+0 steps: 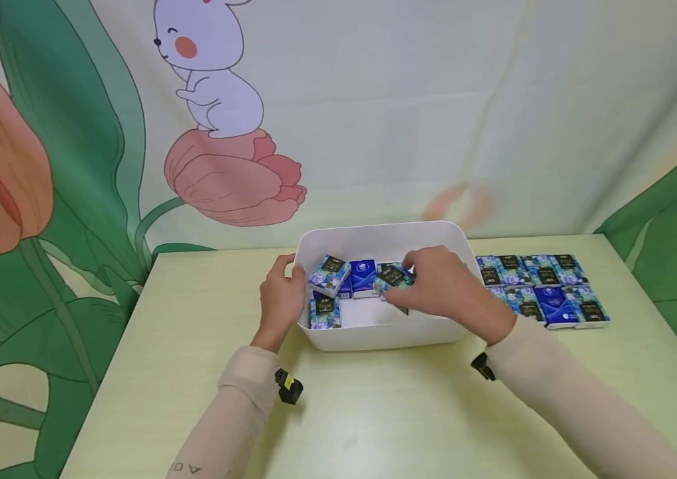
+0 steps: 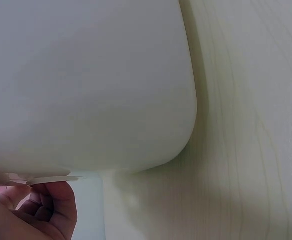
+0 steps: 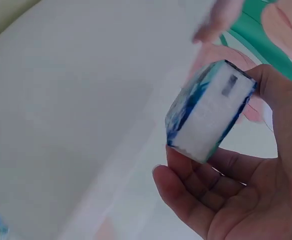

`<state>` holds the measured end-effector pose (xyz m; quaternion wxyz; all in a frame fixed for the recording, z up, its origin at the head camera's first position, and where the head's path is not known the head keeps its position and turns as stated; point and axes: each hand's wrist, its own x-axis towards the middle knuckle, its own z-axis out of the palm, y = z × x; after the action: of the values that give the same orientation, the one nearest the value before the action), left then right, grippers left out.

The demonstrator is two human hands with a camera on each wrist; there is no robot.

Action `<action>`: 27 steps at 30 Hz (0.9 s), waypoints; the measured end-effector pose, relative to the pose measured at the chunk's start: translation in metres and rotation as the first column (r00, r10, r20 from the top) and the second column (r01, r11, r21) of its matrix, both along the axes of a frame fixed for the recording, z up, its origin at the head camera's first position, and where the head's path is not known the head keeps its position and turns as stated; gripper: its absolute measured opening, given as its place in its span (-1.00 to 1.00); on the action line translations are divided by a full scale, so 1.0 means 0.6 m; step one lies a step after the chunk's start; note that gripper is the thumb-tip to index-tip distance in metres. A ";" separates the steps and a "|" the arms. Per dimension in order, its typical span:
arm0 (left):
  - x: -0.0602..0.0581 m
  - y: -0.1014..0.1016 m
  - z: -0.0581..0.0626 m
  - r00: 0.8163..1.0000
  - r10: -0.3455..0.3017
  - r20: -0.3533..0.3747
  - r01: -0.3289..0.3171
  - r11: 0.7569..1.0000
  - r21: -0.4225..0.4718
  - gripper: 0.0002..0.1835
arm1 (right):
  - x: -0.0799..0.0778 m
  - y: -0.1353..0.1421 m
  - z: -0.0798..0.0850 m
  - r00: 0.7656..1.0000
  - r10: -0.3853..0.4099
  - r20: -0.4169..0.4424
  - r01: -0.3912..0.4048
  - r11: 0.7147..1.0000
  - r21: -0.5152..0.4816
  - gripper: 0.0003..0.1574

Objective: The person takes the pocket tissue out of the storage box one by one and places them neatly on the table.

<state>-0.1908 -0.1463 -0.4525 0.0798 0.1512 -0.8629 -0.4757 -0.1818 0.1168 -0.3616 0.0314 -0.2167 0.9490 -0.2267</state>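
Observation:
A white plastic bin [image 1: 383,338] stands on the table. My left hand [image 1: 281,298] grips its left end at the rim, and in the left wrist view the curled fingers [image 2: 61,207] show below the bin's wall [image 2: 90,85]. Inside the bin my right hand [image 1: 443,283] pinches a flowered tissue pack [image 1: 392,273] between thumb and fingers. The right wrist view shows that pack's white side [image 3: 211,112]. Left in the bin, a tilted flowered pack [image 1: 331,274] lies on others, near a blue pack [image 1: 364,278] and another flowered pack [image 1: 325,313].
To the right of the bin, several tissue packs [image 1: 544,273] lie in two rows on the pale table [image 1: 362,412], a blue pack [image 1: 556,306] among them. Behind the table hangs a printed curtain [image 1: 374,133] with a rabbit and flowers.

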 end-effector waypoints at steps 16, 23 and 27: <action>0.001 -0.001 0.005 1.000 -0.001 0.003 0.000 1.000 0.009 -0.58 | 0.087 0.188 0.021 0.969 -0.243 -0.052 0.243 0.970 -0.007 -0.48; 0.001 -0.002 0.003 1.000 -0.007 0.015 0.007 1.000 0.019 -0.57 | 0.109 0.274 -0.032 0.931 -0.366 0.021 0.365 0.931 0.029 -0.15; 0.001 -0.002 0.003 1.000 -0.008 0.012 0.008 1.000 0.021 -0.58 | 0.121 0.320 -0.078 0.909 -0.411 0.062 0.408 0.911 0.062 -0.07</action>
<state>-0.1904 -0.1473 -0.4506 0.0711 0.1515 -0.8590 -0.4839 -0.1094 0.3089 -0.4085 0.0234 -0.0035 0.9766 -0.2136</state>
